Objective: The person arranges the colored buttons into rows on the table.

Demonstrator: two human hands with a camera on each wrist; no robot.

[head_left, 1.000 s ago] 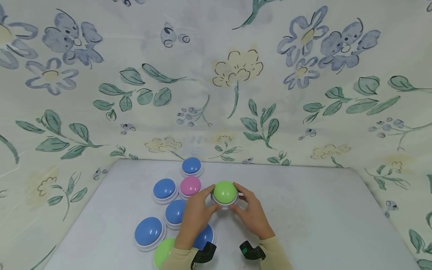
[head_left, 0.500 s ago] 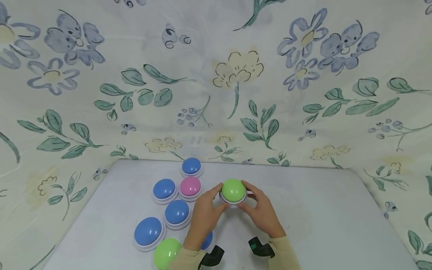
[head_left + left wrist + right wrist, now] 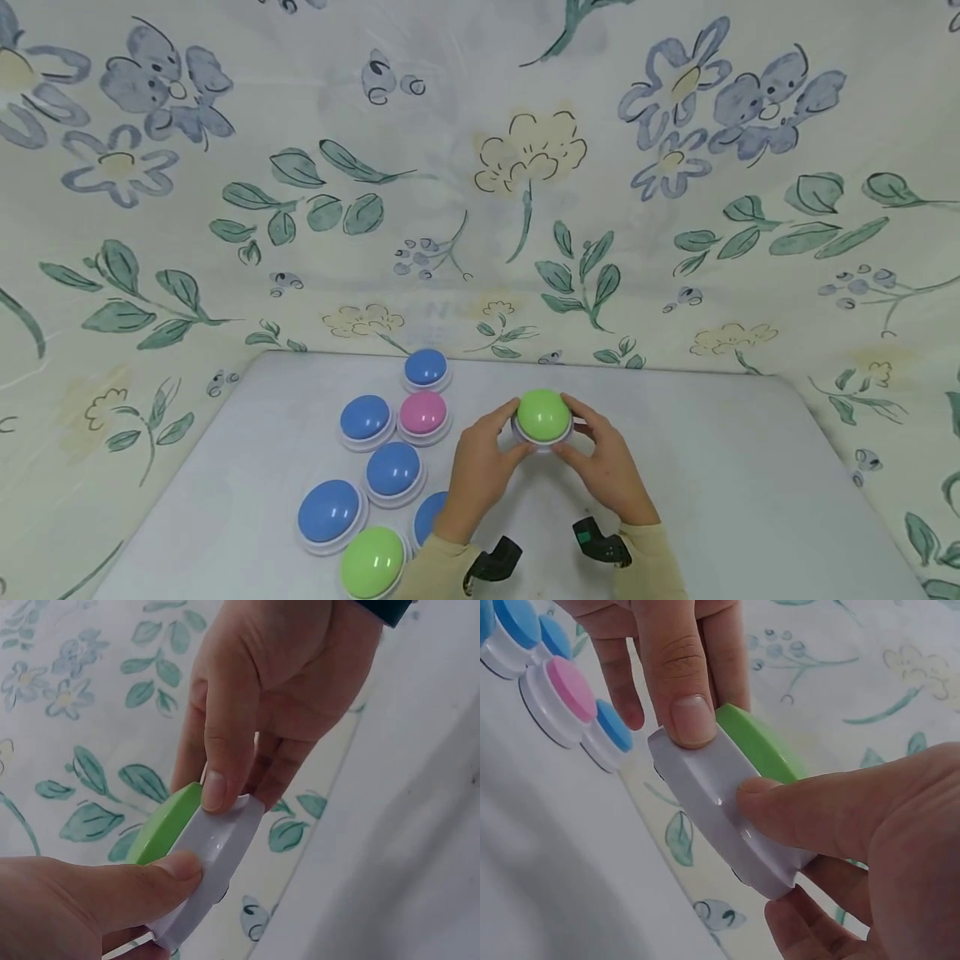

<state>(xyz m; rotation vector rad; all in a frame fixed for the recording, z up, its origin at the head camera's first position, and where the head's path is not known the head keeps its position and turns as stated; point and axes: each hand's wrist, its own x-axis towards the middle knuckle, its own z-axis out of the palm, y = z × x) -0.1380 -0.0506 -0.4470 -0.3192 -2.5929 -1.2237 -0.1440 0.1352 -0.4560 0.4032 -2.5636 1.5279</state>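
Note:
In the head view my left hand (image 3: pixel 483 462) and right hand (image 3: pixel 613 471) hold a round push button (image 3: pixel 543 415) between them, with a green dome on a white base. Both wrist views show the thumbs pressing on the white rim (image 3: pixel 217 836) and other fingers underneath or behind it. The button is raised off the white table (image 3: pixel 720 483), dome facing up and toward the far side. To the left stand a pink button (image 3: pixel 423 413), another green button (image 3: pixel 372 562) and several blue buttons (image 3: pixel 393 469); my left forearm partly hides one blue button (image 3: pixel 429 517).
A floral cloth (image 3: pixel 450 183) hangs behind the table and along its sides. Dark camera mounts (image 3: pixel 495 560) sit on both wrists. The standing buttons cover part of the table's left half; bare white surface lies to the right of my hands.
Both hands have carried the green button to the right and slightly away, keeping their grip. The standing green button and a blue one have come further into sight from behind my left arm.

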